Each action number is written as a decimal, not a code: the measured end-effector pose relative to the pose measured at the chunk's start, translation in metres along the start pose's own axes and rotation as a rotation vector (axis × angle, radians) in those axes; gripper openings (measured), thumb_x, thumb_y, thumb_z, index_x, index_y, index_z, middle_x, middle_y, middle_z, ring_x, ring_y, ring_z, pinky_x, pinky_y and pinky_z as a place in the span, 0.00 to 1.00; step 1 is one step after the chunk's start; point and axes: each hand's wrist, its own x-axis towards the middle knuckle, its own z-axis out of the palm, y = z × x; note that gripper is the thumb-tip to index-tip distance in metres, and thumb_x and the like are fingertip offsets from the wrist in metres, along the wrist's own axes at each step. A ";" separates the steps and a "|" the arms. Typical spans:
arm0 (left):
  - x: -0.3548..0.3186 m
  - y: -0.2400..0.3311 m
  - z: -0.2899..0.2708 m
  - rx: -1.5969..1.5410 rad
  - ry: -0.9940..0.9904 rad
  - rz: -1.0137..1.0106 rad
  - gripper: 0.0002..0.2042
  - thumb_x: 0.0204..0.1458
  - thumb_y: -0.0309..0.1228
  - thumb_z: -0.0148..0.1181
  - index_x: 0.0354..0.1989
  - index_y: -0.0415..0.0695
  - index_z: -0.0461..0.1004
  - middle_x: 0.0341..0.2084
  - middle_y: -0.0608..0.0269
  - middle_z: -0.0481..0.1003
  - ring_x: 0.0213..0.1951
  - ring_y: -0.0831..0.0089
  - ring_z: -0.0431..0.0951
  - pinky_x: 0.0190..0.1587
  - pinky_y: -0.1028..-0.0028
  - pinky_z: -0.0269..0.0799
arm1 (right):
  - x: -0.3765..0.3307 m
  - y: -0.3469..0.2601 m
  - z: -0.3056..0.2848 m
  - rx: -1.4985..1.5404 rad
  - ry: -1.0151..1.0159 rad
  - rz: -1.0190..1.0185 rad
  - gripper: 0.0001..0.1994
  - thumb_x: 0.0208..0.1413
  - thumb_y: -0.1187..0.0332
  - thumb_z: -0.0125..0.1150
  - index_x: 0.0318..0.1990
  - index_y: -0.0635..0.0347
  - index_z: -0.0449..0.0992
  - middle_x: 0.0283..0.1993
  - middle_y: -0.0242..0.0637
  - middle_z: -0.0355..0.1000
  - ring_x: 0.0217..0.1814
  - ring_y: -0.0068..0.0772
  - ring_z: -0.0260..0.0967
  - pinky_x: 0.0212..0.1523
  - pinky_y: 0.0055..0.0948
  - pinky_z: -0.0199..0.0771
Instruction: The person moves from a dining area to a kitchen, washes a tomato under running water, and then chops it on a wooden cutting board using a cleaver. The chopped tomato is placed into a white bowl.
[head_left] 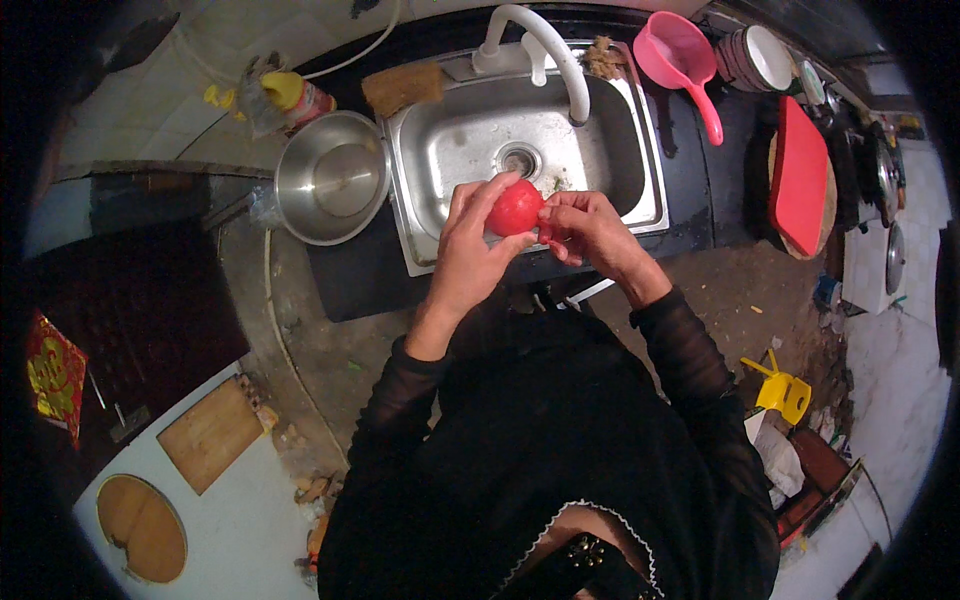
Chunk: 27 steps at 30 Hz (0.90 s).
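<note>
Holding the fruit (513,208), round and red, our left hand (474,238) is clamped on its left side, fingers arched over the far edge and thumb under the near edge. We note the left forearm rising from the lower left, wrist fairly straight. Our right hand (597,235) comes in from the lower right, bent inward at the wrist, palm toward the fruit; its thumb and forefinger are together at the fruit's right side, closed on a thin red shred that shows below the fingertips. Both black sleeves (395,395) end short of the wrists. Fruit position: raised above the near rim of the sink (440,130), between the two hands.

Containers: we record small scraps (560,184) on the sink floor, just right of the drain (518,158). The white faucet (545,42) arches over the far rim, its spout above the basin. Left of the sink we find a steel bowl (333,178), shiny inside, with a yellow-capped bottle (302,99) tilted behind it. To the right we log a pink dipper (674,50), handle toward us, then a stack of white bowls (767,58) tipped sideways.
</note>
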 end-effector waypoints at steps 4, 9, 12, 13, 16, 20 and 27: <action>0.001 0.003 -0.003 0.106 0.002 0.048 0.34 0.38 0.20 0.74 0.59 0.48 0.71 0.52 0.58 0.69 0.55 0.61 0.72 0.57 0.66 0.71 | 0.005 0.003 0.001 0.021 0.024 0.004 0.06 0.59 0.68 0.57 0.34 0.60 0.72 0.23 0.33 0.73 0.15 0.17 0.64 0.13 0.17 0.55; 0.003 0.001 -0.002 0.132 0.013 0.060 0.34 0.38 0.21 0.74 0.59 0.49 0.70 0.51 0.58 0.70 0.55 0.62 0.72 0.58 0.67 0.71 | 0.008 -0.002 0.006 -0.036 0.080 0.017 0.06 0.57 0.70 0.57 0.29 0.60 0.73 0.21 0.31 0.71 0.15 0.17 0.62 0.13 0.17 0.55; 0.004 -0.005 -0.001 -0.024 -0.014 -0.055 0.33 0.41 0.22 0.73 0.60 0.46 0.69 0.53 0.58 0.70 0.55 0.64 0.72 0.59 0.67 0.71 | 0.011 -0.001 0.006 -0.038 0.081 -0.008 0.03 0.56 0.74 0.53 0.31 0.60 0.71 0.21 0.31 0.70 0.14 0.16 0.60 0.13 0.16 0.55; 0.005 -0.008 0.000 -0.145 -0.010 -0.087 0.33 0.43 0.23 0.72 0.61 0.45 0.68 0.54 0.58 0.69 0.56 0.64 0.72 0.59 0.66 0.70 | 0.013 -0.001 0.007 -0.032 0.089 -0.028 0.03 0.56 0.74 0.53 0.31 0.60 0.71 0.21 0.31 0.70 0.13 0.16 0.60 0.13 0.16 0.55; 0.006 -0.015 0.001 -0.618 -0.008 -0.254 0.32 0.49 0.27 0.70 0.63 0.41 0.64 0.56 0.57 0.68 0.56 0.62 0.71 0.60 0.63 0.71 | 0.015 -0.003 0.008 0.040 0.063 -0.073 0.03 0.56 0.73 0.53 0.30 0.61 0.72 0.20 0.31 0.70 0.13 0.16 0.59 0.13 0.16 0.55; 0.005 -0.023 0.004 -1.215 -0.027 -0.532 0.31 0.55 0.34 0.67 0.64 0.40 0.60 0.56 0.52 0.67 0.56 0.56 0.72 0.59 0.59 0.72 | 0.017 -0.003 0.005 0.090 0.014 -0.116 0.05 0.57 0.69 0.57 0.32 0.61 0.75 0.20 0.31 0.69 0.15 0.17 0.60 0.15 0.17 0.56; 0.011 -0.042 -0.001 -1.481 -0.033 -0.657 0.31 0.59 0.43 0.61 0.64 0.39 0.58 0.57 0.45 0.66 0.57 0.44 0.70 0.58 0.58 0.72 | 0.015 -0.006 -0.012 0.231 -0.105 -0.138 0.10 0.59 0.66 0.58 0.37 0.65 0.73 0.25 0.35 0.71 0.15 0.22 0.63 0.15 0.22 0.60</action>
